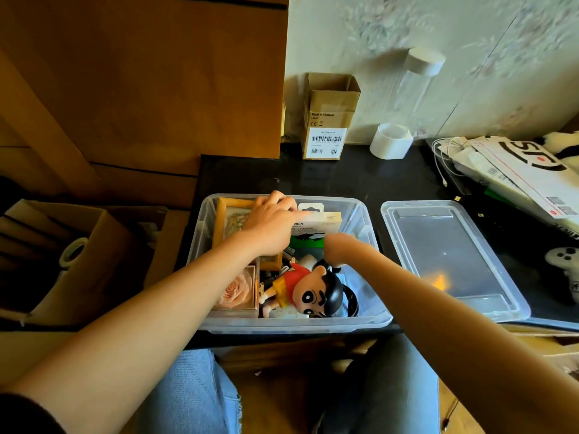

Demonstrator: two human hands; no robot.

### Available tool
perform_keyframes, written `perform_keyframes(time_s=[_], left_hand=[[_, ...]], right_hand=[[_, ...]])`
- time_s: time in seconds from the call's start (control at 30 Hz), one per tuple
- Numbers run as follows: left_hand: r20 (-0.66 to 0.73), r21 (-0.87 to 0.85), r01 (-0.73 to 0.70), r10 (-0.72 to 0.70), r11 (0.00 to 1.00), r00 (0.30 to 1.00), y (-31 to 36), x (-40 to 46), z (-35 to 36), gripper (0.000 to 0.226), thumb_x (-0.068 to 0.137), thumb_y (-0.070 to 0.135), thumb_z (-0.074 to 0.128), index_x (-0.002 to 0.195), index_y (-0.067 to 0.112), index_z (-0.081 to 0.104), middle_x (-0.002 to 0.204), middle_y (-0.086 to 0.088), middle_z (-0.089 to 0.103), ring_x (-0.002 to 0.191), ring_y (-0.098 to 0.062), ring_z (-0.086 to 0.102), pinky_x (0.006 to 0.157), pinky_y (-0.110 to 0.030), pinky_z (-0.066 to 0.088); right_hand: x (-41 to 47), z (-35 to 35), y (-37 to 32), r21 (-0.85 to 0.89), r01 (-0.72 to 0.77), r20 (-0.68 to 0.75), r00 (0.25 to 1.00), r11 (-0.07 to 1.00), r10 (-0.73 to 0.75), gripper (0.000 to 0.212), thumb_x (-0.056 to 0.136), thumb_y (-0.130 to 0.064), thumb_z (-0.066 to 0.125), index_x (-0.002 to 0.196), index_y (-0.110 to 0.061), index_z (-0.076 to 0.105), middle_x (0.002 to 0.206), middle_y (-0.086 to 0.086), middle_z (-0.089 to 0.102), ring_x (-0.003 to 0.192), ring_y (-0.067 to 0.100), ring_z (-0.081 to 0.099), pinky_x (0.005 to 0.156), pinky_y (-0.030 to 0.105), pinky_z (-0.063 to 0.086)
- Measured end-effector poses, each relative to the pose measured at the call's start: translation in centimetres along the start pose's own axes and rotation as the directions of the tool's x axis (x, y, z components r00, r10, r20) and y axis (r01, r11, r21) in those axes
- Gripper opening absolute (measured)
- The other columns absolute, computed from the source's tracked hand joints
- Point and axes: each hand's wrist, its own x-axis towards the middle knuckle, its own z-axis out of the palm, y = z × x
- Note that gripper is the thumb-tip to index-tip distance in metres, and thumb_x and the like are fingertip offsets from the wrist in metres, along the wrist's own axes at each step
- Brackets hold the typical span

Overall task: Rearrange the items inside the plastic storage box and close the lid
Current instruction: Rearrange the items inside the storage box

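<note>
Plastic storage box (369,227) is sitting open at 6 o'clock on the desk, lid (451,261) lying at its 3 o'clock — rearranging underway. Left hand (272,217) is gripping the boxed accessory (326,223); right hand (336,249) reaching inside, grip undeterminable. Closing remains.

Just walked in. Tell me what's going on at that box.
A seated person is sorting through an open clear plastic storage box on a dark tabletop. The left hand reaches over a wooden picture frame toward a white retail package at the back. The right hand dips into the middle, its fingers hidden. A cartoon boy figurine in a red shirt lies near the front beside a boxed pink rose. The clear lid lies off, to the right.
</note>
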Motion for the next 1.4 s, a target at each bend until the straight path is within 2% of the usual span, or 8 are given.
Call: perform_keyframes(time_s=[0.23,0.4,0.7,0.83,0.97,1.07,1.23,1.4], left_hand=[[0.002,-0.004,0.004,-0.004,1.0,1.0,0.1,-0.2,-0.2,0.065,0.092,0.005,0.046,0.146,0.036,0.028,0.138,0.005,0.04,0.127,-0.021,0.026,0.102,-0.037,0.025],[0.015,-0.028,-0.016,0.016,0.999,1.0,0.0,-0.3,-0.5,0.067,0.091,0.004,0.047,0.146,0.036,0.028,0.14,0.004,0.039,0.129,-0.021,0.026,0.103,-0.038,0.025],[0.031,-0.109,-0.049,0.053,0.993,0.998,-0.6,-0.3,-1.4,0.055,0.093,0.003,0.046,0.138,0.033,0.045,0.14,0.005,0.045,0.129,-0.018,0.031,0.103,-0.038,0.028],[0.035,-0.125,-0.066,0.071,0.99,0.997,-0.8,-0.5,-1.5,0.054,0.091,0.0,0.046,0.135,0.032,0.049,0.139,0.006,0.046,0.13,-0.018,0.03,0.105,-0.038,0.027],[0.032,-0.102,-0.095,0.098,0.99,0.995,-0.8,-0.8,-1.5,0.052,0.09,0.003,0.05,0.134,0.031,0.05,0.138,0.005,0.045,0.13,-0.018,0.029,0.107,-0.039,0.025],[0.002,-0.11,-0.12,0.121,0.987,0.993,-0.8,-1.0,-1.4,0.051,0.088,0.002,0.051,0.132,0.029,0.053,0.139,0.004,0.044,0.131,-0.018,0.03,0.109,-0.037,0.021],[-0.047,-0.163,-0.147,0.141,0.976,0.989,-0.7,-1.4,-1.6,0.047,0.088,0.002,0.052,0.128,0.027,0.057,0.134,0.003,0.048,0.128,-0.018,0.036,0.11,-0.035,0.019],[0.041,-0.119,-0.164,0.17,0.979,0.985,-0.9,-1.7,-1.8,0.053,0.091,0.004,0.05,0.136,0.03,0.048,0.137,0.003,0.046,0.132,-0.016,0.033,0.115,-0.039,0.008]], right_hand=[[0.6,0.3,-0.2,0.04,-0.027,-0.02,0.999,0.999,0.027,0.025,0.088,-0.01,0.053,0.111,-0.003,0.058,0.105,0.013,0.057,0.097,0.026,0.055,0.078,0.028,0.045],[0.3,0.1,0.3,-0.052,0.055,0.011,0.998,0.997,-0.055,0.012,0.089,-0.009,0.052,0.099,-0.006,0.058,0.069,0.004,0.042,0.083,0.021,0.044,0.072,0.026,0.039],[-1.9,-2.2,0.8,-0.243,0.076,-0.031,0.996,0.967,-0.086,0.008,0.086,-0.007,0.049,0.081,-0.011,0.043,0.065,0.001,0.038,0.065,0.018,0.045,0.062,0.026,0.037],[-1.5,-2.0,0.9,-0.107,0.095,0.073,0.993,0.99,-0.088,0.014,0.084,-0.003,0.048,0.07,-0.003,0.045,0.066,0.005,0.04,0.056,0.015,0.035,0.049,0.022,0.029],[-2.2,-1.4,1.0,-0.035,0.143,0.1,0.985,0.989,-0.139,0.049,0.081,-0.014,0.067,0.122,-0.001,0.045,0.107,0.016,0.058,0.086,0.026,0.053,0.065,0.028,0.04],[-2.1,-0.8,1.1,-0.028,0.197,0.034,0.98,0.98,-0.196,0.034,0.086,-0.021,0.061,0.116,-0.006,0.057,0.105,0.012,0.062,0.095,0.028,0.058,0.072,0.027,0.044],[-2.1,-1.8,1.5,0.367,0.177,-0.005,0.982,0.913,-0.188,0.021,0.089,-0.004,0.051,0.105,-0.018,0.055,0.086,0.013,0.065,0.062,0.021,0.064,0.053,0.021,0.052],[-2.5,-1.8,1.2,0.336,0.236,0.087,0.956,0.912,-0.28,0.027,0.09,-0.002,0.051,0.113,-0.01,0.062,0.107,0.015,0.064,0.087,0.027,0.067,0.078,0.031,0.056]])
